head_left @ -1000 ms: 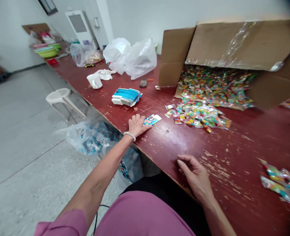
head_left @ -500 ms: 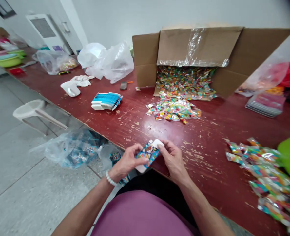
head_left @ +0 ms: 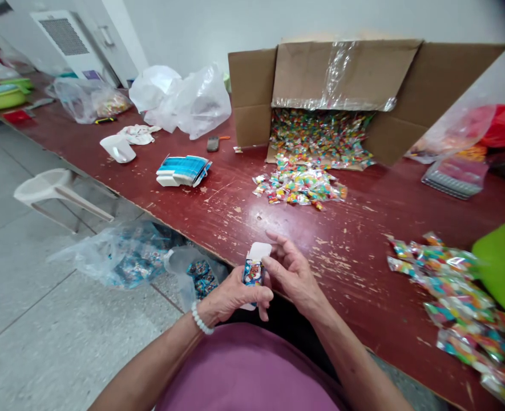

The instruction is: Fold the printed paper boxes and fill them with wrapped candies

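**A:** Left grip?

**B:** Curled firmly around a small white paper carton with a colourful printed face. Carton upright against the palm, white flap sticking up at twelve o'clock from the fingers.

**A:** Right grip?

**B:** Half spread. Thumb against the carton's right edge, the other fingers fanned out above it.

**A:** Underneath?

**B:** A dark red wooden bench with flaking paint, carton held just off its near edge, over the lap and a mauve top.

**A:** Twelve o'clock from the hands?

**B:** An open brown corrugated cardboard box, flaps spread, spilling a mass of small multicoloured sachets, with a loose heap of sachets just in front.

**A:** Three o'clock?

**B:** A long drift of shiny multicoloured packets on the bench, right beside a lime-green plastic tub.

**A:** Eleven o'clock?

**B:** A stack of blue-and-white printed cartons, then a white plastic cup and crumpled clear plastic bags farther off.

**A:** Nine o'clock?

**B:** Down on the speckled grey floor, a clear plastic bag of blue printed packets, near a white plastic stool.
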Action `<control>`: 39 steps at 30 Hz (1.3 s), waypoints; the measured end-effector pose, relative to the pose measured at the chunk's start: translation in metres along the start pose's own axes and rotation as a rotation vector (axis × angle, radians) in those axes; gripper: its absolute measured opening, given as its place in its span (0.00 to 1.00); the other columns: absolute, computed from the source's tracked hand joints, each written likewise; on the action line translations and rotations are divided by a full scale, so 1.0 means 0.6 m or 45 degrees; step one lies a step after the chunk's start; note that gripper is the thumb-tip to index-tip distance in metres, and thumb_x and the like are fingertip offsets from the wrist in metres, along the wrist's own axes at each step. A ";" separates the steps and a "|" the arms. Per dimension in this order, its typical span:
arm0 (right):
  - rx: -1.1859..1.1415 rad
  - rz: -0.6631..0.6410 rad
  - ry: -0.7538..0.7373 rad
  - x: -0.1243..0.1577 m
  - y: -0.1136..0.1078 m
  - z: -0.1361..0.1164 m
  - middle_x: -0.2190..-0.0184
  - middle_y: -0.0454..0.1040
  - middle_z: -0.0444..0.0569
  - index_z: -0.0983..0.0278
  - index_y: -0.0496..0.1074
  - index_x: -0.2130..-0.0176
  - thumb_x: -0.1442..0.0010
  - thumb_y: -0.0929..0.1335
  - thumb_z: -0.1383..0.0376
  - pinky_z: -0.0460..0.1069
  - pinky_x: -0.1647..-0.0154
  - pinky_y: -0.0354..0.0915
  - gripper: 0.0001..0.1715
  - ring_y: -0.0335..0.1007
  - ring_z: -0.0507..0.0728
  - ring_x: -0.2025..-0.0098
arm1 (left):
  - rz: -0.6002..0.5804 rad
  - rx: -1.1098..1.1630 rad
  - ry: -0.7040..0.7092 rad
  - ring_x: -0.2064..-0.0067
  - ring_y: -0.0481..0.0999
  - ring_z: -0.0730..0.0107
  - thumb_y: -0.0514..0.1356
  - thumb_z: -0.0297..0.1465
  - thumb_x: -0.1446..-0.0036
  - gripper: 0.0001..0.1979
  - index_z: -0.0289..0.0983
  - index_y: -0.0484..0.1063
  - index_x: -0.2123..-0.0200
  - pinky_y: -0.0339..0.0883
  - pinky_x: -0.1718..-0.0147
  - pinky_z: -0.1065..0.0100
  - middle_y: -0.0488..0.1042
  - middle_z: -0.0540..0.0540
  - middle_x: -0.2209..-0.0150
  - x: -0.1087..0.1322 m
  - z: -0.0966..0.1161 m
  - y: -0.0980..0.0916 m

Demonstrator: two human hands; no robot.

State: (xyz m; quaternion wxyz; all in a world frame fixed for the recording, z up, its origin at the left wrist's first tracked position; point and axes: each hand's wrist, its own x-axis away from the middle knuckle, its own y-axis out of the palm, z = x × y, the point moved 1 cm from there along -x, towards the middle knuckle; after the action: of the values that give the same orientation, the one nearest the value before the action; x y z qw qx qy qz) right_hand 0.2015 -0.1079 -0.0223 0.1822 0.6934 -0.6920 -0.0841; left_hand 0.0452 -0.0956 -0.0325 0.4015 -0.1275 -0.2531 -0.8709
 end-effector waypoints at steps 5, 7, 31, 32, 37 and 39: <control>-0.038 -0.072 0.072 0.008 0.004 0.008 0.61 0.78 0.47 0.58 0.70 0.47 0.45 0.76 0.57 0.48 0.73 0.72 0.28 0.72 0.51 0.74 | 0.192 -0.054 0.098 0.77 0.75 0.69 0.72 0.38 0.53 0.15 0.33 0.76 0.67 0.71 0.77 0.68 0.75 0.49 0.77 -0.007 0.008 0.012; -0.030 -0.125 0.166 0.010 0.004 0.018 0.71 0.77 0.44 0.61 0.74 0.53 0.42 0.73 0.53 0.47 0.83 0.66 0.21 0.64 0.49 0.83 | 0.249 -0.011 0.110 0.78 0.74 0.69 0.72 0.40 0.53 0.17 0.33 0.75 0.67 0.72 0.78 0.67 0.74 0.49 0.78 -0.012 0.006 0.015; 0.150 0.212 -0.119 -0.010 -0.018 0.019 0.67 0.78 0.45 0.62 0.77 0.63 0.43 0.74 0.53 0.48 0.62 0.67 0.16 0.71 0.53 0.67 | 0.516 -0.075 0.465 0.59 0.80 0.65 0.66 0.34 0.43 0.29 0.45 0.62 0.40 0.75 0.62 0.67 0.78 0.45 0.52 0.006 0.010 0.016; 0.140 0.208 -0.109 -0.010 -0.018 0.020 0.67 0.78 0.46 0.62 0.77 0.62 0.43 0.74 0.52 0.48 0.62 0.67 0.17 0.72 0.54 0.66 | 0.522 -0.073 0.464 0.60 0.80 0.66 0.66 0.34 0.42 0.29 0.46 0.62 0.40 0.75 0.62 0.68 0.78 0.46 0.52 0.007 0.009 0.017; 0.208 0.158 -0.085 -0.011 -0.019 0.030 0.67 0.79 0.46 0.62 0.78 0.62 0.43 0.74 0.50 0.49 0.61 0.67 0.18 0.71 0.55 0.66 | 0.499 -0.004 0.425 0.61 0.77 0.68 0.67 0.35 0.43 0.23 0.43 0.67 0.45 0.73 0.62 0.69 0.77 0.46 0.56 0.012 0.004 0.017; 0.272 0.121 -0.072 -0.012 -0.022 0.031 0.69 0.78 0.47 0.63 0.79 0.65 0.42 0.73 0.50 0.49 0.63 0.66 0.18 0.70 0.55 0.67 | 0.442 0.047 0.406 0.62 0.76 0.70 0.68 0.35 0.44 0.20 0.41 0.70 0.49 0.71 0.63 0.70 0.77 0.47 0.59 0.012 0.006 0.014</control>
State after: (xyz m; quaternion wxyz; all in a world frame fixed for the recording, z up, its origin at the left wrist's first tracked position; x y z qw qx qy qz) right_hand 0.2065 -0.1033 -0.0452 0.0913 0.6727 -0.7340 -0.0208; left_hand 0.0467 -0.1030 -0.0237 0.5824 -0.0224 -0.1765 -0.7932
